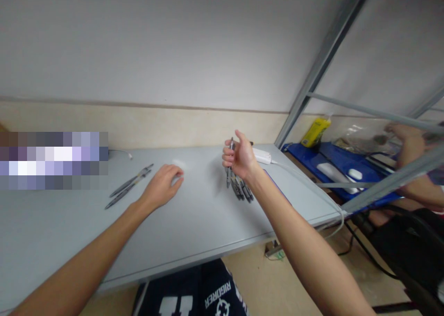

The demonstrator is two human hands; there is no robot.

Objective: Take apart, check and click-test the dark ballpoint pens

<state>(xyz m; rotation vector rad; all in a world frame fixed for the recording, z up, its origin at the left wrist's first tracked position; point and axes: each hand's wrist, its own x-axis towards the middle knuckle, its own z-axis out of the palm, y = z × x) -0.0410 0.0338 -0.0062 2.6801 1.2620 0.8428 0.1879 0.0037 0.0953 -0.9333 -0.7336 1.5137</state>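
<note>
My right hand [239, 156] is raised over the right part of the grey table, its fingers wrapped round a grey pen [228, 177] held nearly upright. Beneath and behind that hand lies a bunch of several similar pens [245, 193], partly hidden by it. My left hand [163, 184] rests on the table with loosely curled fingers. A gap shows between its thumb and fingers, and nothing is visible in it. Two grey pens [128, 186] lie side by side at a slant, just left of that hand.
Behind my right hand sits a white power strip [262, 156], its cable running over the table's right edge. A white cable end [129, 156] lies at the back left. Past the metal bed frame [326, 61], another person's arm is over a blue table [298, 153] with a yellow packet [315, 132].
</note>
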